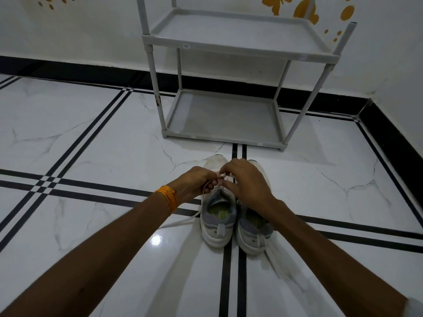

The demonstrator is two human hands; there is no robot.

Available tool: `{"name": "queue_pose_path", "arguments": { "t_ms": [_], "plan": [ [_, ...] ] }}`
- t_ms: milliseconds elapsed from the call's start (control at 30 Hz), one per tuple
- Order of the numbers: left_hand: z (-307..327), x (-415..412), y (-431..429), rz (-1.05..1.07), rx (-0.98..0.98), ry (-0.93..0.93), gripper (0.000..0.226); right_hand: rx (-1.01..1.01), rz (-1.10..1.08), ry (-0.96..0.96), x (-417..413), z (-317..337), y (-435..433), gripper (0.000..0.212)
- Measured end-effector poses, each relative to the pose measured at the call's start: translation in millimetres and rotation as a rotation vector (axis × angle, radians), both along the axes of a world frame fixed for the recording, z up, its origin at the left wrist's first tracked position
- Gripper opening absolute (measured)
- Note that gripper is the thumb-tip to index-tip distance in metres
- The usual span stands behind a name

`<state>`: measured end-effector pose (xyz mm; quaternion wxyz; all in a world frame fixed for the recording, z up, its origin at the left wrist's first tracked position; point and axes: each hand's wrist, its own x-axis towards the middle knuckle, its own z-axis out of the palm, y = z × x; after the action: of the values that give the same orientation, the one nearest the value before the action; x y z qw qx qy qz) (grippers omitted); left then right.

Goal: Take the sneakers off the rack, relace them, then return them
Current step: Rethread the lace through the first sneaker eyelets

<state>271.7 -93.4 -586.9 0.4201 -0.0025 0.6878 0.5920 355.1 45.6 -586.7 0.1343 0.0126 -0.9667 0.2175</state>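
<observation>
Two white and grey sneakers stand side by side on the floor, heels toward me: the left sneaker (217,221) and the right sneaker (253,234). My left hand (194,184) pinches a white lace (183,221) over the left sneaker's tongue; the lace's loose end trails left across the tile. My right hand (246,181) meets it there, fingertips gripping the same lace above the eyelets. The right hand covers the right sneaker's front. The grey two-shelf rack (229,42) stands behind the shoes with both shelves bare.
The rack sits against a white wall with yellow butterfly stickers (305,10) and a black skirting (68,69). The floor is glossy white marble tile with black stripes (233,271). A side wall closes the right corner. An orange thread band (168,197) is on my left wrist.
</observation>
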Motion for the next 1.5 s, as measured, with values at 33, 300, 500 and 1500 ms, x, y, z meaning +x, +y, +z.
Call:
{"name": "queue_pose_path", "arguments": {
  "t_ms": [33,300,500,1500],
  "plan": [
    [-0.3,-0.2,0.0,0.007,-0.005,0.011,0.013,0.031,0.022,0.001,-0.9,2.8,-0.1,0.016],
    [2.4,-1.9,-5.3,0.004,-0.052,0.138,0.016,-0.078,0.048,-0.054,-3.0,2.7,19.4,0.019],
    [-29.5,-3.4,-42.0,0.044,-0.157,0.371,0.014,0.148,-0.03,-0.316,28.6,-22.1,55.4,0.015],
    [-73.6,15.5,-47.2,0.416,-0.389,0.559,0.02,0.551,-0.116,-0.43,36.9,-32.6,31.3,0.038]
  ]
}}
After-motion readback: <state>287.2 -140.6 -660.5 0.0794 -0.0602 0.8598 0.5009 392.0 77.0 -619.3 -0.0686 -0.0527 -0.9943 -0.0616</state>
